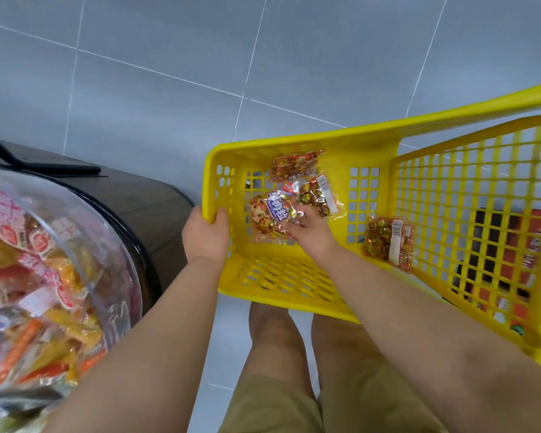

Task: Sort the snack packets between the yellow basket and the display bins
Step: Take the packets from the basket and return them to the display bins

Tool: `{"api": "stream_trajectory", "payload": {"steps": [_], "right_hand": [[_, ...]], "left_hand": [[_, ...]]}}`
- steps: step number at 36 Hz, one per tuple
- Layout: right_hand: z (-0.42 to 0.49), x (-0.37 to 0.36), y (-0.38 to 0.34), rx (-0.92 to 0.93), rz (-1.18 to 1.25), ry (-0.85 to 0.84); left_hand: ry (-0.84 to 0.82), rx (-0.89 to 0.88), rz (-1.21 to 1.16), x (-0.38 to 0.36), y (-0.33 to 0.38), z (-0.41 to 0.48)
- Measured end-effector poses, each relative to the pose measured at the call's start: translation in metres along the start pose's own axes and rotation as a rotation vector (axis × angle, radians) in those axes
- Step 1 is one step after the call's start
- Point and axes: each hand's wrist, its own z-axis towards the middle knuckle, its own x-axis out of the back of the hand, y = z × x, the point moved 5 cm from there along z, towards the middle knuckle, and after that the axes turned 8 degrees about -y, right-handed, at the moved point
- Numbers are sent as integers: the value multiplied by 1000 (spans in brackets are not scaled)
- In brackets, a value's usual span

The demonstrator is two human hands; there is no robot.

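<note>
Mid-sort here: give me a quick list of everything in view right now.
basket: one, yellow, centre right
packets: four, gold and red, inside the basket
bin: one, clear, left, full of mixed snacks
stand: one, dark brown, under the bin
floor: grey tiles
left hand: grips the basket's near-left rim
right hand: on one packet, grip unclear
legs: two, bottom, in khaki shorts

I saw the yellow basket [372, 142] holding a red packet [294, 165], a purple-labelled packet [270, 214], a gold-sweet packet [317, 196] and a second gold-sweet packet [388, 242] against its side wall; the clear display bin [116, 270] sat heaped to its left.
</note>
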Motion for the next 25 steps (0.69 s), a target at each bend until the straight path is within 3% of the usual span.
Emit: {"api": "stream_trajectory", "payload": {"steps": [4,6,9,12,15,19,20,25], "right_hand": [[-33,40,0,-34,92,-123],[-43,52,2,-70,91,-252],[-47,63,5,-120,121,-417],[-42,70,1,-149,105,-489],[-21,79,-2,-106,58,-381],[27,107,7,-122,-178,200],[37,108,9,-157,-236,244],[67,88,18,-237,-486,132]], "left_hand": [[131,-471,173,3,31,-26],[-58,-584,159,-14,41,-37],[-577,-245,-64,-52,35,-40],[-782,-18,-86,-75,20,-35],[-768,26,-170,-82,14,-28],[-646,103,-201,-80,4,-20],[-613,102,-187,-78,1,-18],[-518,147,-167,-73,-14,-10]]}}
